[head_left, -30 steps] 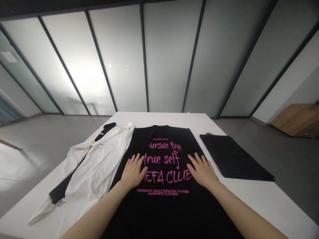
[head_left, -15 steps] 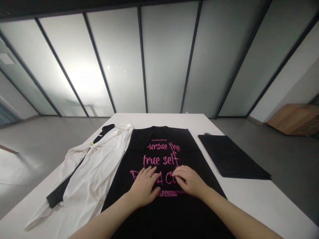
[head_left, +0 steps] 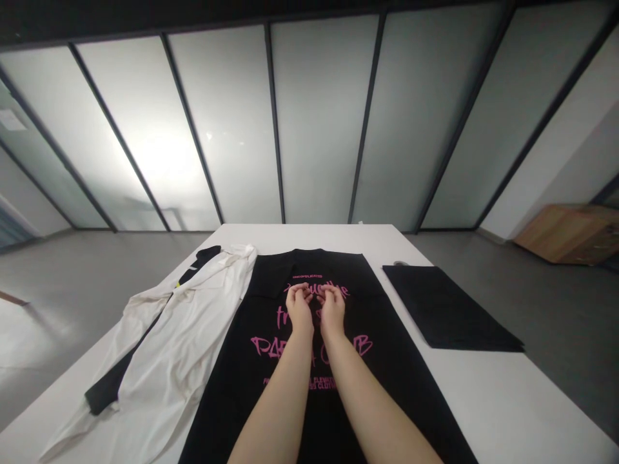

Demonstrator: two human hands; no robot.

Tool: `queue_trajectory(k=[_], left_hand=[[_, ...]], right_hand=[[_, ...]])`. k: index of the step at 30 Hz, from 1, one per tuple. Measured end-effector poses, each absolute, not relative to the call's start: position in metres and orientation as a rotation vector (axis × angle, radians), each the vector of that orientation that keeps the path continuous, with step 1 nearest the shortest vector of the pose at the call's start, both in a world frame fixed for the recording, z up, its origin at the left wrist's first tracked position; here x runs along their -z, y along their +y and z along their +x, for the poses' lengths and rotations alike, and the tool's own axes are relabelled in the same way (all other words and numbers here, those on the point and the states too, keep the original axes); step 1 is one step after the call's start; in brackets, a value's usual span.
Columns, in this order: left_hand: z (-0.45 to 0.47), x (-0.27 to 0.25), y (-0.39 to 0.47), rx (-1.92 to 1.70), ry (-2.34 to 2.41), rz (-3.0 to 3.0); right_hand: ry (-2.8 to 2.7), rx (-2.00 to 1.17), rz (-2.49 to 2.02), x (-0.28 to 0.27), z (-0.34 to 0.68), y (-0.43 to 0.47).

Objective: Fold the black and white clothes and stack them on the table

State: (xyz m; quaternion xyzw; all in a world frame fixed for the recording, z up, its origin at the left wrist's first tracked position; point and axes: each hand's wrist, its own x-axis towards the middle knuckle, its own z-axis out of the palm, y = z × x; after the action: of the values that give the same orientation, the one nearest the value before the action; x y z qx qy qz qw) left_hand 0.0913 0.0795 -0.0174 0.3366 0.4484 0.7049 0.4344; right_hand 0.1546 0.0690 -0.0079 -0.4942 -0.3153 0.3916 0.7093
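A black T-shirt with pink lettering lies spread flat on the white table, its neckline at the far side. Over the upper lines of the print, my left hand is close beside my right hand. Both have loosely curled fingers, turned toward each other, with nothing visible in them. They are at the shirt's surface; whether they press on it cannot be told. My hands and forearms hide parts of the words.
To the left, a white long-sleeved shirt lies with a black garment showing beside and under it. A folded black cloth rests on the right, with a small round object behind it. A wooden cabinet stands beyond, near frosted glass panels.
Both hands have moved away from me, from the large lower lettering to the upper lines, and come closer together. Their fingers have curled. The clothes lie as before.
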Motion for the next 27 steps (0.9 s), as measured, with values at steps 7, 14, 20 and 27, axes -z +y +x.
queue_trajectory(k=[7, 14, 20, 27], left_hand=[[0.084, 0.009, 0.061, -1.673, 1.097, 1.154], [0.004, -0.005, 0.079, -1.679, 0.918, 0.420], [-0.052, -0.007, 0.079, -1.533, 0.712, 0.095], [-0.064, -0.004, 0.078, -1.473, 0.597, -0.006]], right_hand=[[-0.868, -1.038, -1.006, 0.006, 0.166, 0.056], [-0.506, -1.149, -0.944, 0.010, 0.243, 0.067], [-0.195, -1.189, -0.908, 0.000, 0.323, 0.056], [-0.039, -1.319, -0.743, -0.005, 0.333, 0.047]])
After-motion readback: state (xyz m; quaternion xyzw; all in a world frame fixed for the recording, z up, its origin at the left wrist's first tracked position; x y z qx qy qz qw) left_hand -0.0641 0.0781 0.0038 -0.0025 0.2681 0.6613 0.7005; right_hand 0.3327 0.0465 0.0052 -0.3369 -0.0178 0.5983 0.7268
